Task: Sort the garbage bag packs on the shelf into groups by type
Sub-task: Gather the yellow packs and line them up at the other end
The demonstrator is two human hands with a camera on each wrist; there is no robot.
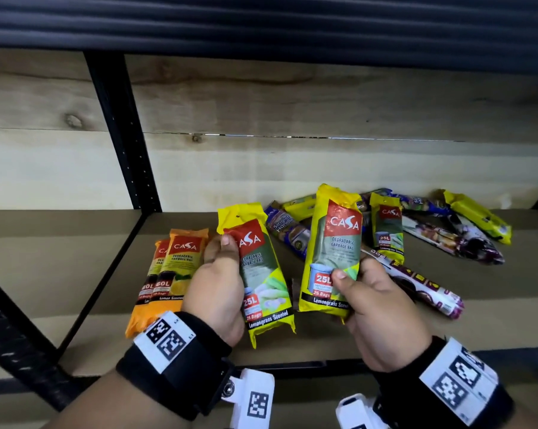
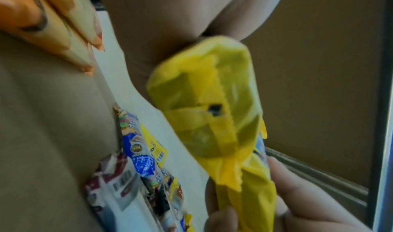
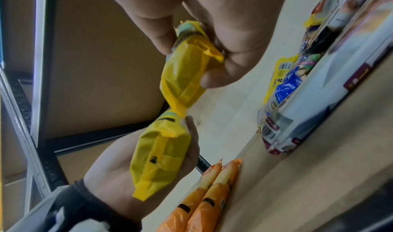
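Each hand holds a yellow Casa 25L lemongrass pack above the shelf (image 1: 385,329). My left hand (image 1: 221,274) grips the left yellow pack (image 1: 261,274) along its side, thumb on the red label. The right yellow pack (image 1: 336,243) stands upright, pinched at its lower end by my right hand (image 1: 363,292). In the right wrist view the right pack (image 3: 187,70) sits above the left pack (image 3: 159,160). The left wrist view shows the back of the left pack (image 2: 212,117). Two orange Casa 60L packs (image 1: 171,270) lie side by side on the left.
A loose pile lies at the back right: a third yellow 25L pack (image 1: 387,233), a blue pack (image 1: 286,230), maroon-and-white packs (image 1: 422,286), and another yellow pack (image 1: 478,218). A black upright post (image 1: 122,134) stands on the left before the wooden back wall (image 1: 323,103).
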